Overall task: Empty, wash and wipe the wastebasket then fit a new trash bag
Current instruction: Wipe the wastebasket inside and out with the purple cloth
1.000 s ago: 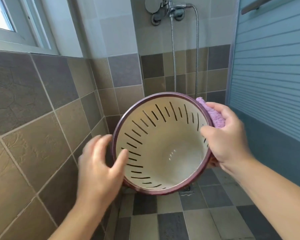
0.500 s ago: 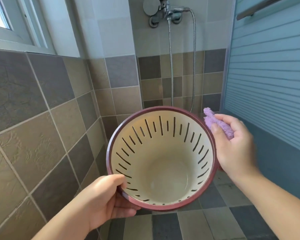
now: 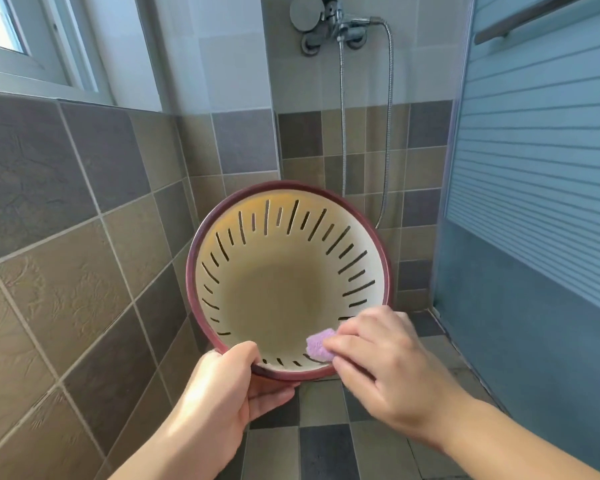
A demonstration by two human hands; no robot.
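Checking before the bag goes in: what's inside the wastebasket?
Only the purple cloth, pinched by the right hand against the wastebasket near wall. The base looks bare; that hand hides a patch.

1. No text, label, brand, number or sign can be read anywhere in the head view.
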